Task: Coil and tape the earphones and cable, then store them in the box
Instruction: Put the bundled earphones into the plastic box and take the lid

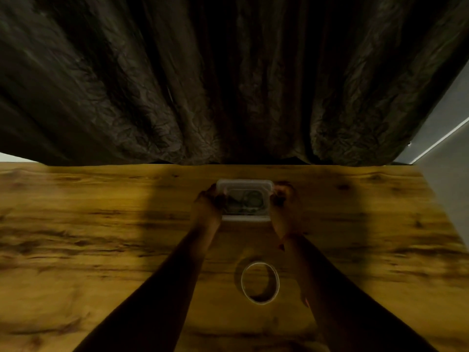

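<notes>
A small clear plastic box [245,219] rests on the wooden table near its far edge, and dark coiled cables [245,201] show through its top. My left hand [208,203] grips the box's left side. On the opposite side my right hand [283,199] holds the box. Whether a lid covers the box is hard to tell in the dim, blurred picture. A roll of clear tape [260,282] lies flat on the table between my forearms, closer to me.
The wooden table [101,224] stretches wide to both sides. A dark pleated curtain [228,85] hangs right behind its far edge. A pale wall [446,148] stands at the right.
</notes>
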